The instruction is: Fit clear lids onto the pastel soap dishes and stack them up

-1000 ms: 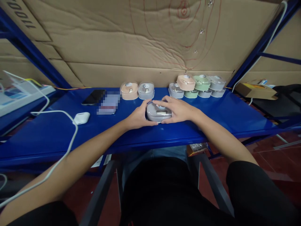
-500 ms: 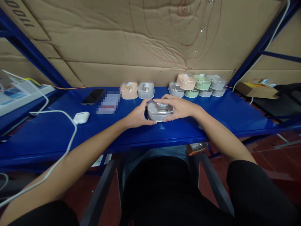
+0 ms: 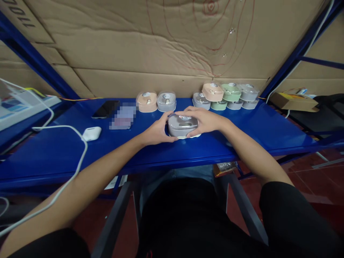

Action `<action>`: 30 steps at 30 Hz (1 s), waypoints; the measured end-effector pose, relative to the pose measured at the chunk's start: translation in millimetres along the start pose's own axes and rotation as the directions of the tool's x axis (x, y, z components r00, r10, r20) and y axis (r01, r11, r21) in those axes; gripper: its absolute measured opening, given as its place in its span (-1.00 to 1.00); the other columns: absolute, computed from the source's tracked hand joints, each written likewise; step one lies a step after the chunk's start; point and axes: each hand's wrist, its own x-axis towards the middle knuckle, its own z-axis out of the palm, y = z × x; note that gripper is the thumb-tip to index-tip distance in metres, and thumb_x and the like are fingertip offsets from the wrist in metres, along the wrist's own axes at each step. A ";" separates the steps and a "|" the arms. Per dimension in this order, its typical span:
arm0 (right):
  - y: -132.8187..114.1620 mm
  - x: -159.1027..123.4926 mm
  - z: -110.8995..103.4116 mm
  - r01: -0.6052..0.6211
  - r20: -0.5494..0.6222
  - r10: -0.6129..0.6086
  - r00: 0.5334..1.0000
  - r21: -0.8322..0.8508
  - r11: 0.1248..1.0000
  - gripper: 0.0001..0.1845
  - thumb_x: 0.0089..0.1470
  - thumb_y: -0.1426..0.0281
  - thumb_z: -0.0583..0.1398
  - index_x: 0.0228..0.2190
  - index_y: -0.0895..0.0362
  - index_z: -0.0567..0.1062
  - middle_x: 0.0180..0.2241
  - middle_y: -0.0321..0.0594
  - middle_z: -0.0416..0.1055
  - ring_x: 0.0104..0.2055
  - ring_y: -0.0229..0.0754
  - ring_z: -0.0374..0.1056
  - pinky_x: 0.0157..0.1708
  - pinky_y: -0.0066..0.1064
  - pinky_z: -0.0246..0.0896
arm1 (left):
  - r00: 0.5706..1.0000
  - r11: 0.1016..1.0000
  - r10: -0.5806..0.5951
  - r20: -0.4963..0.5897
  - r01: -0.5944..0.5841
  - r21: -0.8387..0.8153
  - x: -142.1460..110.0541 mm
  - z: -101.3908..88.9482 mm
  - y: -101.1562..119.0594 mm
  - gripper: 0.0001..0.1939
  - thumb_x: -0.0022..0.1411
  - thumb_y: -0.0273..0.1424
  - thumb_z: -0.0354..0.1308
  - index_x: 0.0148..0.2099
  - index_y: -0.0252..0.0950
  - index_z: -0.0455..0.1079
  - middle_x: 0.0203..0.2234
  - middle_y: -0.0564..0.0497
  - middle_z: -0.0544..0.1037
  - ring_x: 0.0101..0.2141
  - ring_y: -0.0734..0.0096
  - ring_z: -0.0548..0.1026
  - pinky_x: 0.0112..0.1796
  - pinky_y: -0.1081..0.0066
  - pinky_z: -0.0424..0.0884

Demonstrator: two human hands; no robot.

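A grey plastic box [image 3: 182,125] with a clear lid is at the middle of the blue table, near its front edge. A round sticker and a dark slot show on its top. My left hand [image 3: 159,130] is wrapped round its left side, thumb at the lower front edge. From the right, my right hand [image 3: 205,121] grips it, with fingers along the back and thumb at the front corner. A pale rim or piece shows beneath the box at the table.
Behind stand a peach box [image 3: 147,102] and another grey box [image 3: 166,102]. Several similar boxes are stacked at right, a peach one [image 3: 213,92] on top. Two phones, a white earbud case [image 3: 92,133] and a white cable [image 3: 85,150] are at left.
The fingers of my right hand have shifted slightly on the lid, so more of the sticker shows. Both hands stay round the grey box in nearly the same place.
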 end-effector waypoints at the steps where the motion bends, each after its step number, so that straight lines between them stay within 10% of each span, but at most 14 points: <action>1: 0.4 0.0 1.0 -0.006 0.002 0.006 1.000 -0.003 1.000 0.09 0.15 -0.05 0.50 0.54 0.01 0.33 0.28 0.03 0.46 0.27 0.19 0.42 0.29 0.03 0.36 | 1.000 1.000 -0.004 -0.001 0.004 0.010 0.2 -0.2 0.6 0.23 0.03 -0.11 0.62 0.59 -0.26 0.09 0.46 -0.39 0.39 0.43 -0.36 0.42 0.41 -0.22 0.39; 16: -18.3 -2.7 13.5 -0.180 0.038 0.190 0.981 -0.190 0.965 0.18 0.14 -0.12 0.47 0.60 -0.06 0.20 0.33 0.07 0.38 0.30 0.26 0.41 0.20 0.02 0.45 | 1.000 0.995 -0.028 0.009 0.027 0.098 -0.5 1.5 5.0 0.22 0.03 -0.09 0.58 0.59 -0.28 0.09 0.41 -0.39 0.44 0.41 -0.37 0.44 0.40 -0.24 0.38; 23: -43.4 3.4 23.4 -0.594 -0.205 0.566 0.799 -0.416 0.689 0.15 0.38 -0.34 0.09 0.58 0.25 0.17 0.40 0.48 0.35 0.15 0.49 0.56 -0.01 0.08 0.49 | 0.966 0.966 0.041 -0.254 0.027 0.257 3.0 1.3 -0.5 -0.36 0.28 -0.23 0.37 0.33 -0.30 0.38 0.13 -0.27 0.64 0.08 -0.06 0.65 0.13 -0.08 0.62; 27: -51.0 -1.4 10.8 -0.621 -0.188 0.603 0.775 -0.404 0.672 0.16 0.36 -0.36 0.08 0.44 0.41 0.33 0.16 0.48 0.58 0.02 0.40 0.61 -0.13 -0.02 0.46 | 0.978 0.964 0.110 -0.179 -0.062 0.258 0.5 2.3 12.6 -0.77 0.38 -0.21 0.28 -0.02 -0.21 0.55 -0.11 -0.10 0.72 -0.12 0.13 0.69 0.00 0.08 0.68; 30: -61.1 -4.0 -3.0 -0.617 -0.119 0.628 0.769 -0.398 0.679 0.07 0.30 -0.40 0.15 0.24 0.35 0.54 -0.05 0.33 0.68 -0.02 0.38 0.62 -0.16 -0.06 0.42 | 0.985 0.961 0.163 -0.063 -0.144 0.236 -1.7 5.2 21.0 -0.72 0.41 -0.16 0.25 0.03 -0.19 0.61 -0.05 -0.09 0.75 -0.10 0.12 0.70 0.03 0.06 0.68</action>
